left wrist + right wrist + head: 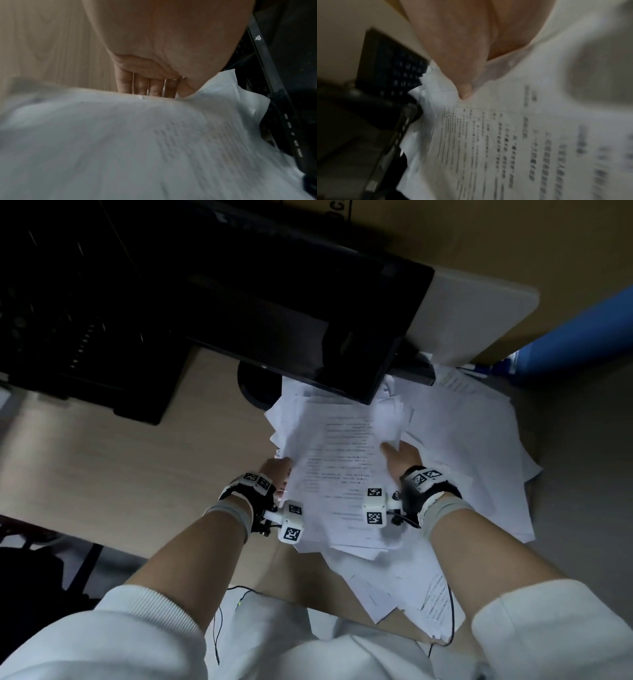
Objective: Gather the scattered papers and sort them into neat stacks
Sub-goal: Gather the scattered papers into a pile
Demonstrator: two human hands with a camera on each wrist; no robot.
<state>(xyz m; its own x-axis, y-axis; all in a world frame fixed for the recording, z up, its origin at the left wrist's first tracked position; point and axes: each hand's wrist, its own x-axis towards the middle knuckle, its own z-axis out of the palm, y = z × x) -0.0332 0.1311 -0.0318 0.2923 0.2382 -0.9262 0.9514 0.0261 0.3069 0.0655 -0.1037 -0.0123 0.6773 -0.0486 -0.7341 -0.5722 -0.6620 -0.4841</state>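
Observation:
A bundle of white printed papers (pixel 339 470) sits between my two hands above the wooden desk (pixel 120 474). My left hand (pixel 279 470) grips its left edge; in the left wrist view the fingers (pixel 144 86) curl behind the bundle (pixel 137 148). My right hand (pixel 397 455) grips the right edge. Its thumb (pixel 464 88) presses on the top sheet (pixel 505 135), and its other fingers are hidden under the paper. More loose sheets (pixel 479 460) lie spread beneath and to the right, and some (pixel 404 587) hang over the desk's near edge.
A dark monitor (pixel 274 313) leans over the far end of the papers, its round base (pixel 253 385) on the desk. A black keyboard (pixel 68 320) lies at the far left. A blue object (pixel 575 337) stands at the right. A thin cable (pixel 217 628) hangs below.

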